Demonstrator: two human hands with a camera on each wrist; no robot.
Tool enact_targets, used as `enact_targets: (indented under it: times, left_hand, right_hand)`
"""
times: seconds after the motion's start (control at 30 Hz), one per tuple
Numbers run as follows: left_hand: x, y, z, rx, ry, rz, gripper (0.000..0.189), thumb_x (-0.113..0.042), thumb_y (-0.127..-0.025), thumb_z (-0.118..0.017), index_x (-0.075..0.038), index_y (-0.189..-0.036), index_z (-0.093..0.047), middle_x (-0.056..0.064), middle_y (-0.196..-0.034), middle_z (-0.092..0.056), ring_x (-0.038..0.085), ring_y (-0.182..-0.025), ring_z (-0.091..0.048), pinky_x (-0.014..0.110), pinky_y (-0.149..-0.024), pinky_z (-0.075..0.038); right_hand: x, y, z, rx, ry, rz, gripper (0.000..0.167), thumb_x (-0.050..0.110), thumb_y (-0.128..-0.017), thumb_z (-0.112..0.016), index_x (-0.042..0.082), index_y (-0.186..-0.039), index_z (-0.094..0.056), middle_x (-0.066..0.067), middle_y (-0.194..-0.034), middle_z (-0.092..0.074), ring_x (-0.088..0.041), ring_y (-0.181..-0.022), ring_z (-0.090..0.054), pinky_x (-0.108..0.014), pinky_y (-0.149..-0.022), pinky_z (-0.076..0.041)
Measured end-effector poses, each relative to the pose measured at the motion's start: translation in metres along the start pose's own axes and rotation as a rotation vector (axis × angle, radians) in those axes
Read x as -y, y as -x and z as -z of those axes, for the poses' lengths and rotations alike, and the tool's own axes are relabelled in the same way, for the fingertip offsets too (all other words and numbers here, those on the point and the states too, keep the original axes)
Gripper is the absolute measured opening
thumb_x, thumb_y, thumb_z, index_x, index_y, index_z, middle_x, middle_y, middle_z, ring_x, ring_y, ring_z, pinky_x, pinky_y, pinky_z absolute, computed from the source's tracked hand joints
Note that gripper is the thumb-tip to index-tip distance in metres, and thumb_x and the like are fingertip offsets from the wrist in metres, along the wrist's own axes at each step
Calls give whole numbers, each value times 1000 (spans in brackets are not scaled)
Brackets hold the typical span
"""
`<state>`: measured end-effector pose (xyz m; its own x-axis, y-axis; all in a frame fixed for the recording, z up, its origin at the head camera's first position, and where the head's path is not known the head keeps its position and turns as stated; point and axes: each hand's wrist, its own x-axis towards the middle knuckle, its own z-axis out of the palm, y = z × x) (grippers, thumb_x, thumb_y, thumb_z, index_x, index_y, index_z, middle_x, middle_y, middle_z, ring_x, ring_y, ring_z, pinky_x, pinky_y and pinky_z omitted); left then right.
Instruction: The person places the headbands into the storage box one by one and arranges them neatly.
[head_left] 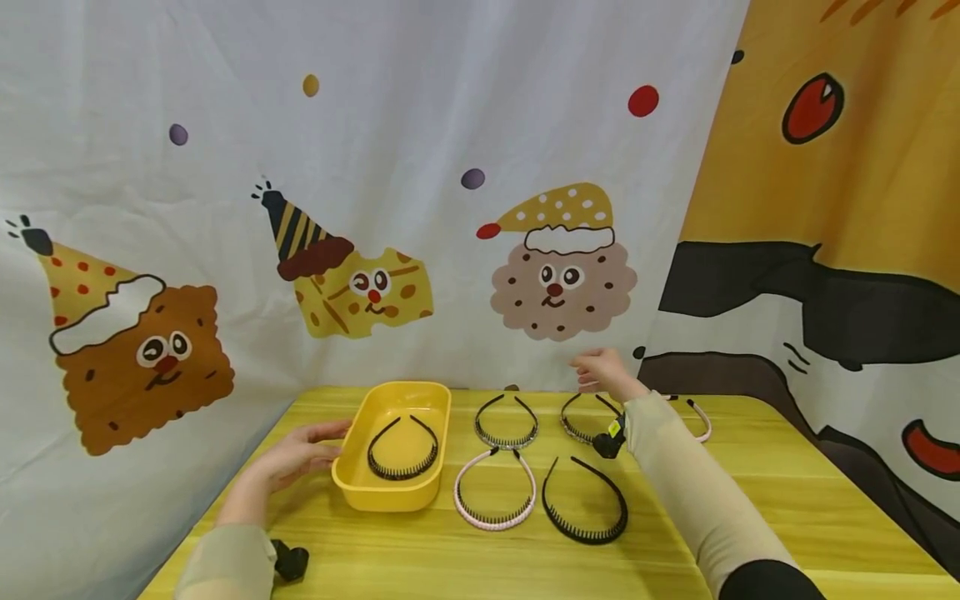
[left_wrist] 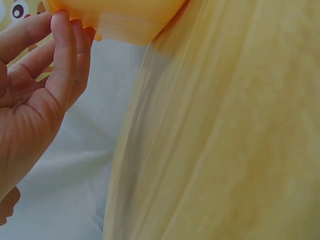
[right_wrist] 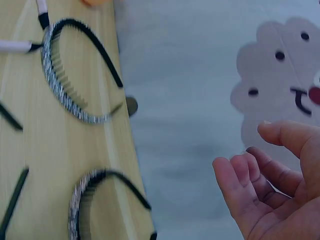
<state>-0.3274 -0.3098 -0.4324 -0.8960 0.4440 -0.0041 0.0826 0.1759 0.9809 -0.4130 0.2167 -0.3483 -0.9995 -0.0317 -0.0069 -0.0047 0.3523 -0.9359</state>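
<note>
My left hand (head_left: pixel 300 454) touches the left wall of a yellow plastic tray (head_left: pixel 446 417) with its fingertips; in the left wrist view those straight fingers (left_wrist: pixel 65 45) meet the rim. Inside the tray lies a black toothed headband (head_left: pixel 402 473). My right hand (head_left: pixel 603 372) is raised over the table's far edge, holding nothing, fingers loosely bent. Below it lies a glittery headband (head_left: pixel 576 432), partly covered by the wrist camera. A second glittery headband (head_left: pixel 507 442) is to its left. Nearer me are a pink headband (head_left: pixel 495 523) and a black headband (head_left: pixel 592 535).
Another pink headband (head_left: pixel 705 423) lies at the back right, partly behind my right sleeve. The wooden table (head_left: pixel 465 571) ends at a hanging cloth (head_left: pixel 420 125) printed with cartoon snacks. The tray stands near the table's left side.
</note>
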Motion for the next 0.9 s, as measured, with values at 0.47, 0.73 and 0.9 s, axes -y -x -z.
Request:
enact_targets:
  times: [0.47,0.73,0.9]
  left_hand:
    - [2,0,2,5,-14,13,65,-8,-98,-57,10,-149,-22,34,-150,-24,29,-120,-54,35,-92,-50]
    - [-2,2,1,23,-4,-5,64,-7,-98,-56,12,-149,-21,34,-151,-20,33,-123,-51,33,-92,-50]
    - [-3,0,-1,27,-3,-6,64,-6,-98,-56,12,-148,-21,33,-152,-17,26,-121,-54,32,-91,-50]
  right_hand:
    - [-40,21,70,-92,-13,-6,55,20,-98,-57,-17,-136,-42,-11,-92,-57,-15,-73,-63,-43,-82,-55]
    - [-62,30,109,-177,-75,-66,54,18,-95,-60,-20,-130,-42,-8,-87,-59,-13,-72,-62,-35,-75,-57]
    - [-73,41,129,-189,-78,-83,63,20,-96,-59,-23,-135,-34,-8,-90,-58,-14,-77,-63,-37,-78,-57]
